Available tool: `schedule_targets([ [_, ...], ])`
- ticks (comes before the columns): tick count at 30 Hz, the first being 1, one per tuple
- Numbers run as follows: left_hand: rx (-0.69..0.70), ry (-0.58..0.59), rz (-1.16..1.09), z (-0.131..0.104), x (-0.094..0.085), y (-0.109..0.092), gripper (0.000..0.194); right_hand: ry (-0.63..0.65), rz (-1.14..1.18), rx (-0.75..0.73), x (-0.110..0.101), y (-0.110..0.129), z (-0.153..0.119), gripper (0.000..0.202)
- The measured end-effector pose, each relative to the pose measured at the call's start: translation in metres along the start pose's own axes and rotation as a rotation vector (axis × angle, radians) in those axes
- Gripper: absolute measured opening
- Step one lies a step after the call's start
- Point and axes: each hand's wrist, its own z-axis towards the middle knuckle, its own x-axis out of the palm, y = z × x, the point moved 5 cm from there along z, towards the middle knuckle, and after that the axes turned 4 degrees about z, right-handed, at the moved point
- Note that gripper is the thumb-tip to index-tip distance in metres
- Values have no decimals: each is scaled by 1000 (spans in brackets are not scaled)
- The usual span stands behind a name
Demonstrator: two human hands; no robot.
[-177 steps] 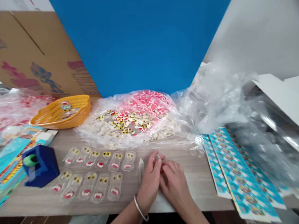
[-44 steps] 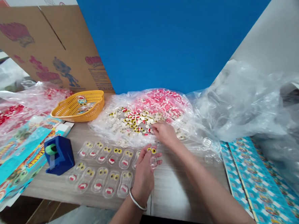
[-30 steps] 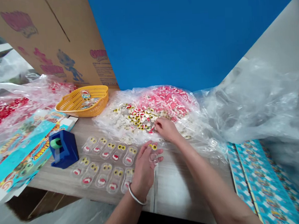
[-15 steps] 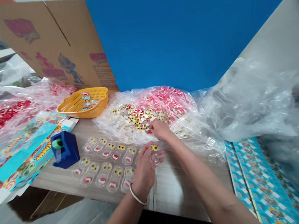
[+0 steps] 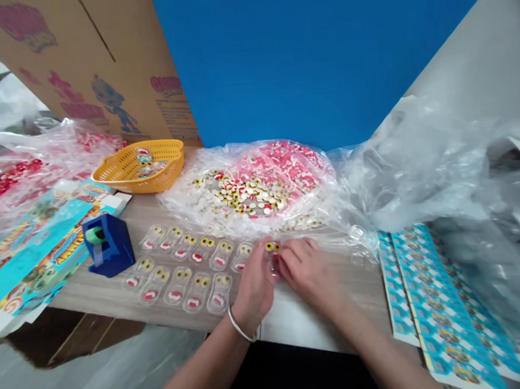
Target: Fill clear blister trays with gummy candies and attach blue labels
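We hold a clear plastic shell (image 5: 272, 265) just above the desk (image 5: 358, 300), near its front edge. Our left hand (image 5: 254, 289), with a pale bracelet (image 5: 239, 325) at the wrist, has its grip pinching the shell from the left; two yellow candy eyes (image 5: 272, 247) sit side by side at the shell's far end. Our right hand (image 5: 309, 273) is at the shell's right side, fingers bent in; we cannot tell whether its grip is pinching anything.

To the left, filled shells (image 5: 198, 292) lie in two rows, six behind and five in front, each with yellow eyes and red-and-white teeth. Beyond our hands, a heap of loose candy pieces (image 5: 251, 190) rests on an opened plastic bag (image 5: 226, 223). We also see a yellow basket (image 5: 173, 170) behind a blue tape dispenser (image 5: 120, 244), and, to the right, blue printed card strips (image 5: 446, 318).
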Motion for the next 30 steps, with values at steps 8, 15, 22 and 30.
schedule_targets([
  [8, -39, 27, 40, -12, 15, 19, 27, -95, 80, 138, -10, 16, -51, 12],
  [15, -118, 61, 271, -23, 20, 29, 52, -82, 225, 262, -14, 13, -71, 13],
  [22, -211, 110, 272, -27, 23, 41, 40, -153, 283, 413, -29, -5, -100, 13],
  [30, -305, 37, 402, -29, 22, 54, 37, -254, -168, 851, -59, -115, -168, 25],
])
